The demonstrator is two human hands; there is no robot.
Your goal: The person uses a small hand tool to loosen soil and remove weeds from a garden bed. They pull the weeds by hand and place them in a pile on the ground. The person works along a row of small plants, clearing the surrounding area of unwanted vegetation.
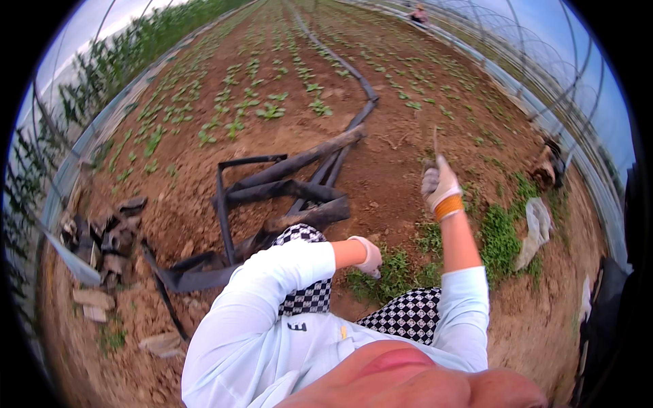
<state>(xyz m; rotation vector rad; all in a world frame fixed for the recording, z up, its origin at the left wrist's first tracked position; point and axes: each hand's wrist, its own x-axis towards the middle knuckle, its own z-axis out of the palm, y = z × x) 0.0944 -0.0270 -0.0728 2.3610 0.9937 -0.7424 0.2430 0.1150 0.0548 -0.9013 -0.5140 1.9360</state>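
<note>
The stick [436,141] is gripped in the right hand's [441,185] curled fingers, near end covered; beside weeds [396,277], the left hand's [368,258] grip cannot be made out.

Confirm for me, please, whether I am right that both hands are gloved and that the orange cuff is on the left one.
Not quite: the head view shows the orange cuff on the right hand, not the left hand; both are indeed gloved.
</note>
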